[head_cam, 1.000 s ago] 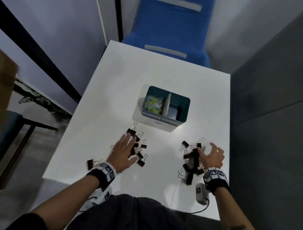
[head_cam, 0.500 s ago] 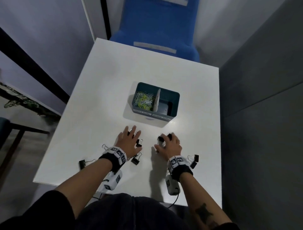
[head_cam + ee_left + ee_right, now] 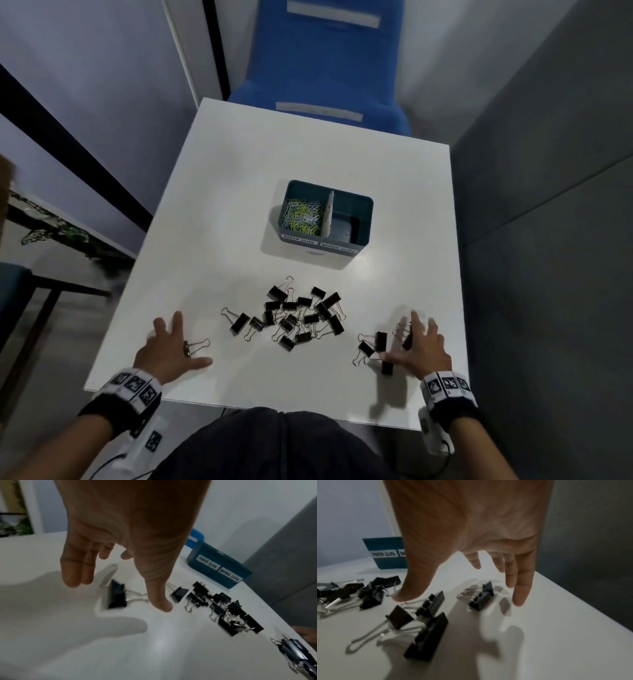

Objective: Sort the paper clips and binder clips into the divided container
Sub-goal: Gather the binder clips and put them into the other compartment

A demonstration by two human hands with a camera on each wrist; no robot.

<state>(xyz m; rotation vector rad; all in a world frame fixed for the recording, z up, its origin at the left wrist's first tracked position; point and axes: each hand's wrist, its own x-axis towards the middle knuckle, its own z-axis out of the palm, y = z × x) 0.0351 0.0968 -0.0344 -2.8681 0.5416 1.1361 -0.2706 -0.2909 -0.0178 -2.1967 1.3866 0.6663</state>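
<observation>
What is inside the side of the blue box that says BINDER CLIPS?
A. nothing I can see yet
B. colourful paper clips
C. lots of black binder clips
A: in the divided container, the right compartment looks bare, while the binder clips lie on the table.

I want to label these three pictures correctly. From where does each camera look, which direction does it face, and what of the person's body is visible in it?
Head: worn on the head, facing forward and down at the white table, the teal container and the binder clip pile; both hands and forearms show.
Left wrist: faces along the left hand, open above one binder clip.
Right wrist: faces along the right hand, open above several clips.
Shared: both wrist views show the container's labelled front and the pile.
</observation>
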